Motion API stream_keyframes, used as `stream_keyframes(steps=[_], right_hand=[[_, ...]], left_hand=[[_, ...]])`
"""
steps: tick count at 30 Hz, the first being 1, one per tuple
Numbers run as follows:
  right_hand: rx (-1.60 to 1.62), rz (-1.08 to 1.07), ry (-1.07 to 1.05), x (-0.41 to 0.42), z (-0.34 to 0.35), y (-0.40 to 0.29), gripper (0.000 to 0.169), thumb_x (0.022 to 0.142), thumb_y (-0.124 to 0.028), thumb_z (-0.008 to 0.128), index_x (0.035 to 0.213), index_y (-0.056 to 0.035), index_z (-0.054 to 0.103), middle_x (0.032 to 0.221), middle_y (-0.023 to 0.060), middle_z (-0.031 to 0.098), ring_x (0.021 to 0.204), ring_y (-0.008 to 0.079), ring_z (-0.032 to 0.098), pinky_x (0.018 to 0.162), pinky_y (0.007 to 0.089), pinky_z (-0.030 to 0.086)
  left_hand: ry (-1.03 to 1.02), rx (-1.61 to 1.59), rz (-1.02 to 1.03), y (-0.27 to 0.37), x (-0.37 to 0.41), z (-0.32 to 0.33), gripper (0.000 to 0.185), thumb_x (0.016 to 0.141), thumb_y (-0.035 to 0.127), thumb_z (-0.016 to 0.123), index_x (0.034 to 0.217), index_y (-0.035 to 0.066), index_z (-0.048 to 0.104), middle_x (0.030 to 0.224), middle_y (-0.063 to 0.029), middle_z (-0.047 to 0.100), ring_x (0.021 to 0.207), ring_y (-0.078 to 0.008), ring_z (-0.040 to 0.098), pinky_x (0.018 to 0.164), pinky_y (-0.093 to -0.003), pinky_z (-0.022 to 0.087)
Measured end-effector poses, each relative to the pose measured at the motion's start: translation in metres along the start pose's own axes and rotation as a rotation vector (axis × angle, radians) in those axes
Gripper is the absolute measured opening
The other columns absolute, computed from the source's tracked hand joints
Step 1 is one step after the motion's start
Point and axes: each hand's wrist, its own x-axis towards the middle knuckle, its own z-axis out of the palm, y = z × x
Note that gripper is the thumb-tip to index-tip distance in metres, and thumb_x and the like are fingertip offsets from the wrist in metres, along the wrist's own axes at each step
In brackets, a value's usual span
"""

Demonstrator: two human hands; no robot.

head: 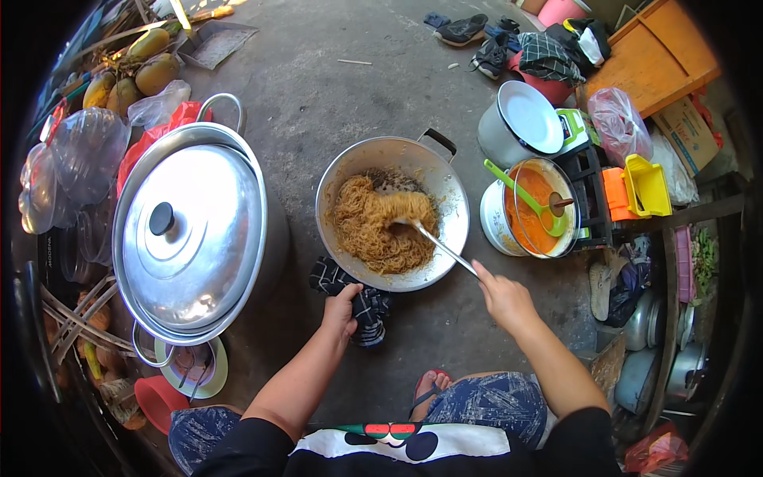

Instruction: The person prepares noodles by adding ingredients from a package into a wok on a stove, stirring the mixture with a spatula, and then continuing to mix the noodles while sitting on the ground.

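A metal wok (450, 238) in front of me holds a heap of brown fried noodles (369, 238). My right hand (506, 298) grips the handle of a metal spatula (447, 249), whose head is under a clump of noodles near the middle of the wok. At the wok's near edge, my left hand (341, 310) grasps a dark checked cloth (369, 307). The cloth lies against the rim, and whatever handle it may cover is hidden. Dark residue (393, 179) shows on the wok's far inner side.
Left of the wok stands a large lidded aluminium pot (197, 262). To the right, a pot of orange sauce (530, 185) holds a green ladle (521, 194), near a pot with a pale blue lid (530, 116). A plate with cutlery (217, 375) and a red bowl (156, 400) sit lower left.
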Motion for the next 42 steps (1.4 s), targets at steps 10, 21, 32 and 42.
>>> stream_keyframes(steps=[10, 21, 32, 42], right_hand=[[-0.063, 0.031, -0.004, 0.038, 0.014, 0.028, 0.042, 0.087, -0.022, 0.049, 0.128, -0.0207, 0.042, 0.069, 0.0135, 0.057, 0.065, 0.0335, 0.059, 0.059, 0.0451, 0.047], [0.605, 0.118, 0.118, -0.017, -0.037, -0.008, 0.062, 0.076, -0.011, 0.063, 0.131, -0.0021, 0.036, 0.123, 0.0213, 0.043, 0.106, 0.0304, 0.05, 0.086, 0.0365, 0.043], [0.741, 0.075, -0.182, -0.174, -0.152, -0.074, 0.032, 0.079, -0.004, 0.054, 0.11, 0.002, 0.051, 0.092, 0.0145, 0.059, 0.07, 0.0216, 0.061, 0.062, 0.0301, 0.05], [0.655, 0.033, -0.359, -0.201, -0.157, -0.085, 0.026, 0.079, -0.019, 0.054, 0.102, -0.0068, 0.056, 0.088, 0.0111, 0.058, 0.082, 0.0284, 0.058, 0.073, 0.0385, 0.046]], left_hand=[[0.04, 0.008, 0.008, 0.017, 0.017, -0.005, 0.02, 0.067, 0.001, 0.057, 0.087, -0.005, 0.056, 0.075, -0.0129, 0.061, 0.065, -0.0273, 0.063, 0.059, -0.0394, 0.055], [0.146, 0.212, 0.157, 0.033, -0.033, 0.024, 0.027, 0.066, -0.002, 0.057, 0.093, -0.002, 0.058, 0.082, -0.0068, 0.061, 0.069, -0.0189, 0.061, 0.061, -0.0309, 0.051], [0.123, 0.137, 0.137, 0.031, -0.145, 0.034, 0.041, 0.065, -0.004, 0.054, 0.105, -0.001, 0.054, 0.089, -0.0052, 0.06, 0.075, -0.0152, 0.059, 0.067, -0.0269, 0.05], [0.237, 0.128, 0.139, 0.077, -0.277, 0.11, 0.047, 0.066, -0.006, 0.051, 0.113, -0.003, 0.047, 0.094, -0.0116, 0.06, 0.079, -0.0239, 0.062, 0.071, -0.0342, 0.054]])
